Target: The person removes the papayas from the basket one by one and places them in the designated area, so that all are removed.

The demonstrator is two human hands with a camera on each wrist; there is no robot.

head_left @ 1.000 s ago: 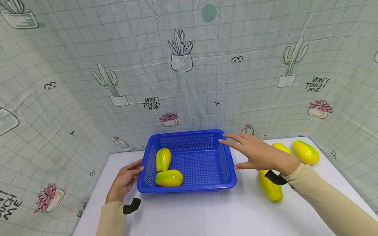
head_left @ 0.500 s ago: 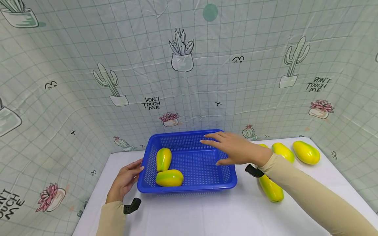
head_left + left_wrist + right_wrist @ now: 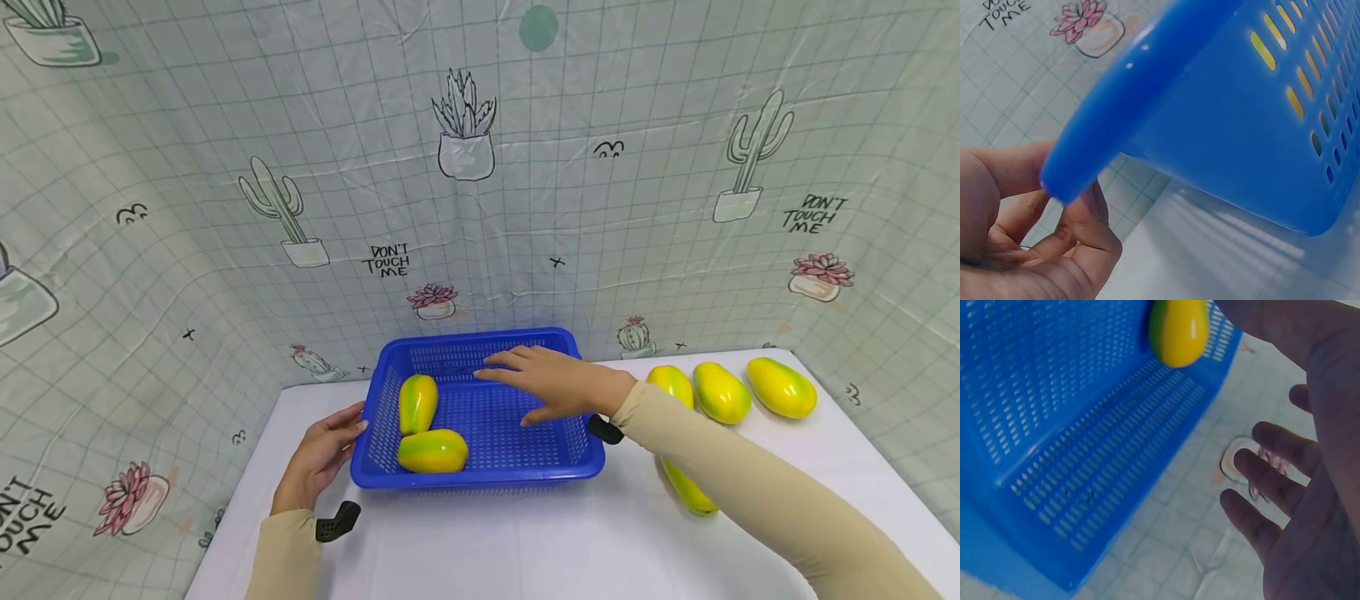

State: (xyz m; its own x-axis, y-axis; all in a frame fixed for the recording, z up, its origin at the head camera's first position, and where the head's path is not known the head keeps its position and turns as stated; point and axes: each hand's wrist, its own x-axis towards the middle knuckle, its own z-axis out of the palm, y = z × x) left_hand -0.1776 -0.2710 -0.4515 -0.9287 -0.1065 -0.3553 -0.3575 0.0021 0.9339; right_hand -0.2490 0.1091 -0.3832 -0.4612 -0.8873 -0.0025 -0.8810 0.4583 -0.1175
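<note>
The basket [image 3: 495, 478] is pinched at its left edge by the left hand [image 3: 318, 454], likely for steadiness; over it, the right hand [image 3: 558, 383] is held empty, fingers spread.

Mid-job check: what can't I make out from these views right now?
- Head view: the far end of the front loose fruit, hidden by the right sleeve.
- Left wrist view: the shape of anything inside the blue basket; its wall leaves only yellow slivers through the slots.
- Right wrist view: the rest of the basket fruit, cut off by the top edge.
</note>
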